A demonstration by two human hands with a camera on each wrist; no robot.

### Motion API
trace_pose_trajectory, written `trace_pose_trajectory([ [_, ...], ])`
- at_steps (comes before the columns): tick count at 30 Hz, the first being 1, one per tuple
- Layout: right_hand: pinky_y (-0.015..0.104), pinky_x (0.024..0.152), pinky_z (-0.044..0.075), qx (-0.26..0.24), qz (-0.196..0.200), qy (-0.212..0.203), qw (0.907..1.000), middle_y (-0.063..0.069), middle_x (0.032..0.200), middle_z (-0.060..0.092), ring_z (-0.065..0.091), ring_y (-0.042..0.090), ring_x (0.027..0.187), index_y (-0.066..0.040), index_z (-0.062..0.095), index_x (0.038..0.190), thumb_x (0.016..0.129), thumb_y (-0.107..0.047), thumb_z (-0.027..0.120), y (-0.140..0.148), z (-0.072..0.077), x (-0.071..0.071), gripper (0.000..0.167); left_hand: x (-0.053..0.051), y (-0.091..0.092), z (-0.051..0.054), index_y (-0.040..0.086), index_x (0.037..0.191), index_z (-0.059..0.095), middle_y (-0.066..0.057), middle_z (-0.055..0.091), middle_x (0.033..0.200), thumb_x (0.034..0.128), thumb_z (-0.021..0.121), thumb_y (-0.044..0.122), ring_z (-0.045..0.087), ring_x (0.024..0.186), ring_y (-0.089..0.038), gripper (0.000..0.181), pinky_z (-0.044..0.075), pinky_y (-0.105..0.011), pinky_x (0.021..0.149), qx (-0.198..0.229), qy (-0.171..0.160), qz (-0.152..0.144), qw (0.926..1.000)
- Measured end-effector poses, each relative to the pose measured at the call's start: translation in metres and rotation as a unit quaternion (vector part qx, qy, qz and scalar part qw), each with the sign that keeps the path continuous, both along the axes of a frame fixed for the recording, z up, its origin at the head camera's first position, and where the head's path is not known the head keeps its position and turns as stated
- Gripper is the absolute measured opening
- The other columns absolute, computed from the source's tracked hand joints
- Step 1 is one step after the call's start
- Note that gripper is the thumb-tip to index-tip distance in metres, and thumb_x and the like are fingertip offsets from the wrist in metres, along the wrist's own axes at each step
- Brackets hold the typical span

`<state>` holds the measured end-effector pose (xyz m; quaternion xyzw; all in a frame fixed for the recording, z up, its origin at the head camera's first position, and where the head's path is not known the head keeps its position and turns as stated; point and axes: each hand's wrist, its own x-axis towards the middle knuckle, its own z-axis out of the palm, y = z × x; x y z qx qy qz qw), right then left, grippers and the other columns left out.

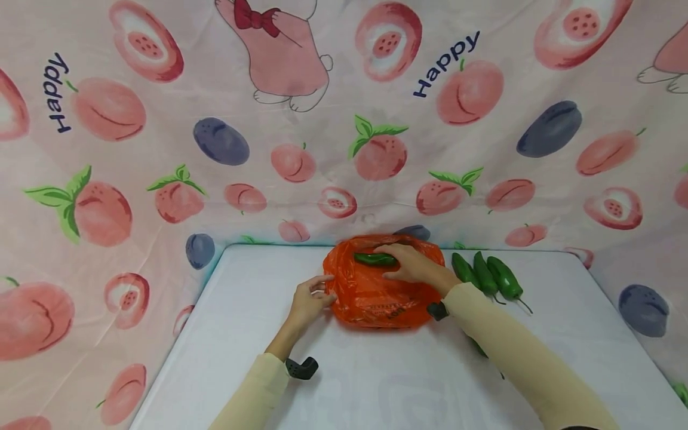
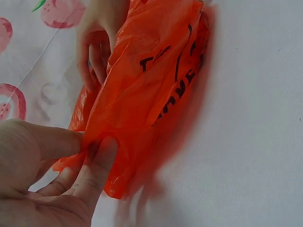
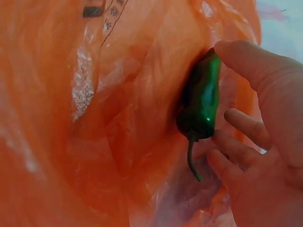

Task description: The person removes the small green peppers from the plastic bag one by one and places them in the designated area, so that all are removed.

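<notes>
An orange plastic bag with dark print lies at the far middle of the white table. My left hand pinches its left edge between thumb and fingers, with the thin film showing between them in the left wrist view. My right hand holds a green pepper over the bag's crumpled plastic. In the right wrist view, the thumb touches one end of the pepper and fingertips lie by its stem end. Whether the pepper also rests on the plastic, I cannot tell.
Three green peppers lie side by side on the table, right of the bag. Another pepper is partly hidden under the right forearm. A fruit-patterned cloth hangs behind the table.
</notes>
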<state>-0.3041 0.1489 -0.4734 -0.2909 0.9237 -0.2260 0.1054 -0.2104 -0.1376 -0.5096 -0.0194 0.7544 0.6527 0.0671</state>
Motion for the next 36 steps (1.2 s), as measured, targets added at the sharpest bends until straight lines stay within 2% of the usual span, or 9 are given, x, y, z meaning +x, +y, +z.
trace_pose_trajectory([
  [5, 0.058, 0.117, 0.033, 0.023, -0.004, 0.002, 0.9997, 0.012, 0.154, 0.049, 0.039, 0.039, 0.144, -0.014, 0.050, 0.152, 0.093, -0.023, 0.079, -0.005, -0.005, -0.007, 0.065, -0.001, 0.000, 0.001, 0.003, 0.135, 0.064, -0.020, 0.059, 0.113, 0.0914, 0.072, -0.006, 0.067, 0.081, -0.016, 0.045, 0.061, -0.045, 0.081, -0.002, -0.001, 0.000, 1.0000],
  [11, 0.056, 0.116, 0.036, 0.039, 0.006, 0.013, 0.9991, 0.014, 0.152, 0.051, 0.043, 0.038, 0.142, -0.011, 0.052, 0.150, 0.094, -0.019, 0.078, -0.011, -0.009, -0.011, 0.063, 0.000, 0.000, 0.004, -0.001, 0.139, 0.060, -0.024, 0.057, 0.117, 0.0923, 0.069, -0.008, 0.065, 0.081, -0.016, 0.048, 0.060, -0.050, 0.084, -0.003, -0.010, -0.005, 0.9999],
  [16, 0.053, 0.117, 0.035, 0.049, 0.002, 0.019, 0.9986, 0.013, 0.150, 0.053, 0.043, 0.036, 0.142, -0.011, 0.055, 0.148, 0.094, -0.015, 0.077, -0.015, -0.011, -0.015, 0.058, 0.008, 0.004, 0.023, -0.004, 0.137, 0.060, -0.027, 0.057, 0.117, 0.0924, 0.067, -0.011, 0.066, 0.082, -0.020, 0.046, 0.058, -0.054, 0.088, -0.003, -0.011, -0.007, 0.9999],
  [20, 0.053, 0.116, 0.036, 0.059, 0.010, 0.030, 0.9977, 0.014, 0.147, 0.056, 0.046, 0.038, 0.139, -0.010, 0.058, 0.144, 0.094, -0.013, 0.076, -0.018, -0.012, -0.018, 0.053, 0.014, 0.005, 0.032, -0.008, 0.136, 0.059, -0.029, 0.056, 0.114, 0.0921, 0.067, -0.011, 0.066, 0.081, -0.020, 0.044, 0.060, -0.050, 0.083, -0.003, 0.006, -0.009, 0.9999],
  [23, 0.052, 0.115, 0.038, 0.065, 0.014, 0.041, 0.9970, 0.014, 0.145, 0.058, 0.049, 0.037, 0.137, -0.010, 0.060, 0.142, 0.095, -0.012, 0.075, -0.021, -0.015, -0.019, 0.050, 0.015, 0.005, 0.034, -0.008, 0.136, 0.059, -0.030, 0.056, 0.116, 0.0925, 0.067, -0.011, 0.067, 0.081, -0.021, 0.044, 0.060, -0.050, 0.083, -0.005, 0.005, -0.012, 0.9999],
  [27, 0.050, 0.112, 0.042, 0.068, 0.012, 0.051, 0.9963, 0.014, 0.142, 0.060, 0.053, 0.033, 0.133, -0.010, 0.062, 0.140, 0.095, -0.010, 0.074, -0.023, -0.019, -0.021, 0.047, 0.015, 0.005, 0.036, -0.006, 0.137, 0.059, -0.032, 0.055, 0.120, 0.0930, 0.067, -0.010, 0.067, 0.085, -0.024, 0.045, 0.057, -0.056, 0.089, -0.003, -0.012, -0.017, 0.9998],
  [36, 0.048, 0.107, 0.047, 0.059, 0.008, 0.062, 0.9963, 0.011, 0.137, 0.063, 0.058, 0.030, 0.126, -0.011, 0.065, 0.136, 0.094, -0.009, 0.075, -0.026, -0.023, -0.022, 0.042, 0.018, 0.004, 0.040, -0.006, 0.138, 0.059, -0.031, 0.055, 0.118, 0.0936, 0.067, -0.009, 0.067, 0.086, -0.027, 0.045, 0.057, -0.055, 0.090, -0.004, -0.010, -0.019, 0.9998],
])
